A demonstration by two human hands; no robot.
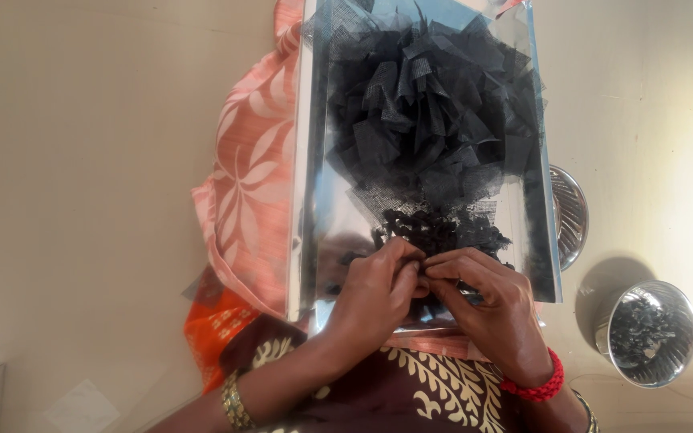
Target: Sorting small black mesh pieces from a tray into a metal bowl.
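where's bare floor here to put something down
Widest bare floor lies left of the pink cloth. A smaller patch sits upper right, above the steel bowl and plate. The steel tray is crowded with black net pieces, both hands working at its near end.

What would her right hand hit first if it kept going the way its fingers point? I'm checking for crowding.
Likely the left hand: the right hand points at it, fingertips almost touching over small black pieces; depth unclear.

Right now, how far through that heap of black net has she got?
Done: a steel bowl already holds small dark finished bits. In hand: left hand and right hand pinch one piece together over the tray. Left: a big pile of net squares.
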